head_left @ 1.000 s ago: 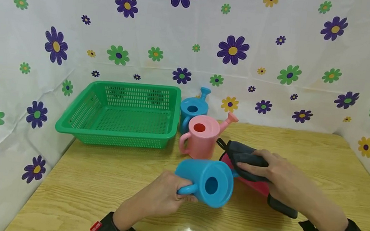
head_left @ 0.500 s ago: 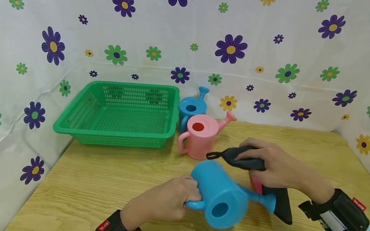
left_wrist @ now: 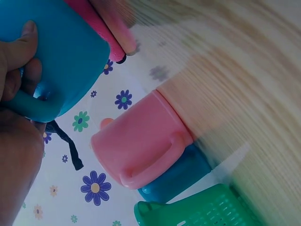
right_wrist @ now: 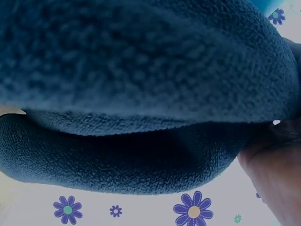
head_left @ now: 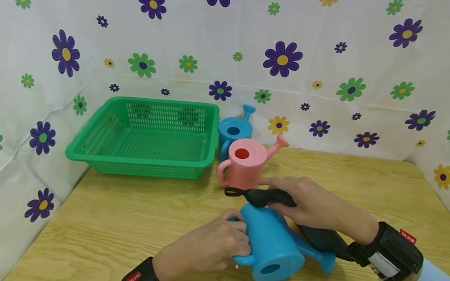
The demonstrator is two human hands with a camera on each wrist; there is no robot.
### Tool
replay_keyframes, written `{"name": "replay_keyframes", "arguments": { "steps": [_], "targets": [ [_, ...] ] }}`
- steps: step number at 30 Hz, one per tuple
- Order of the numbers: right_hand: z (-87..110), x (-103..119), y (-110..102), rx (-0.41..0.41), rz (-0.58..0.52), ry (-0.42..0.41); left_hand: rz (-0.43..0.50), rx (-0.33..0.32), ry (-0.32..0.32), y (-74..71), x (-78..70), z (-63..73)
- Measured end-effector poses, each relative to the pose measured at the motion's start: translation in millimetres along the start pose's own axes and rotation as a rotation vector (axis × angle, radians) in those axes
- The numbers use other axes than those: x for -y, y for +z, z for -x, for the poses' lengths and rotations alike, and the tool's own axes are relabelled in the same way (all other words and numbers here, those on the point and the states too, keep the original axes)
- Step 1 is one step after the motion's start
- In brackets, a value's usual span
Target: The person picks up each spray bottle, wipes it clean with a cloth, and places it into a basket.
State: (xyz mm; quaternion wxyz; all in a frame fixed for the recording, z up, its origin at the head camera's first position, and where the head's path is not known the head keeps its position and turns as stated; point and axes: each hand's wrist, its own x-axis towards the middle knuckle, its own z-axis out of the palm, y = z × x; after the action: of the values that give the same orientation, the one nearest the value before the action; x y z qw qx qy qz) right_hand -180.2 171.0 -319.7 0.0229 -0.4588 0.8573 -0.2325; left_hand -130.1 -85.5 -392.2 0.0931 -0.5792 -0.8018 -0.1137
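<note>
My left hand (head_left: 219,239) grips the handle of a blue watering can (head_left: 269,244), which is tipped with its top opening toward me and its spout to the right. In the left wrist view, the thumb lies against the can's wall (left_wrist: 70,52). My right hand (head_left: 304,200) holds a folded dark grey cloth (head_left: 262,197) with a hanging loop against the far, bottom end of the can. More of the cloth hangs behind the spout. Pink cloth (left_wrist: 101,26) shows beyond the can in the left wrist view, and fuzzy grey folds (right_wrist: 141,70) fill the right wrist view.
A pink watering can (head_left: 244,165) stands just beyond the hands, with another blue watering can (head_left: 235,128) behind it. Left of them sits a green slatted basket (head_left: 141,164). A flower-print sheet (head_left: 202,34) backs the wooden table (head_left: 119,221).
The blue watering can has turned and tipped further, its opening now lower and its spout pointing right. My right hand has moved left with the cloth, onto the can's bottom end.
</note>
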Motion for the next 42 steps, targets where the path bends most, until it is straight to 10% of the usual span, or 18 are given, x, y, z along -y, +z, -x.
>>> {"name": "replay_keyframes", "arguments": {
  "steps": [22, 42],
  "targets": [
    [1.0, 29, -9, 0.229, 0.03, 0.044, -0.032, -0.005, 0.078, 1.9, -4.7, -2.5],
    [13.7, 55, -6, 0.214, -0.002, -0.149, 0.102, -0.036, 0.077, 3.2, 1.2, -1.6]
  ]
}}
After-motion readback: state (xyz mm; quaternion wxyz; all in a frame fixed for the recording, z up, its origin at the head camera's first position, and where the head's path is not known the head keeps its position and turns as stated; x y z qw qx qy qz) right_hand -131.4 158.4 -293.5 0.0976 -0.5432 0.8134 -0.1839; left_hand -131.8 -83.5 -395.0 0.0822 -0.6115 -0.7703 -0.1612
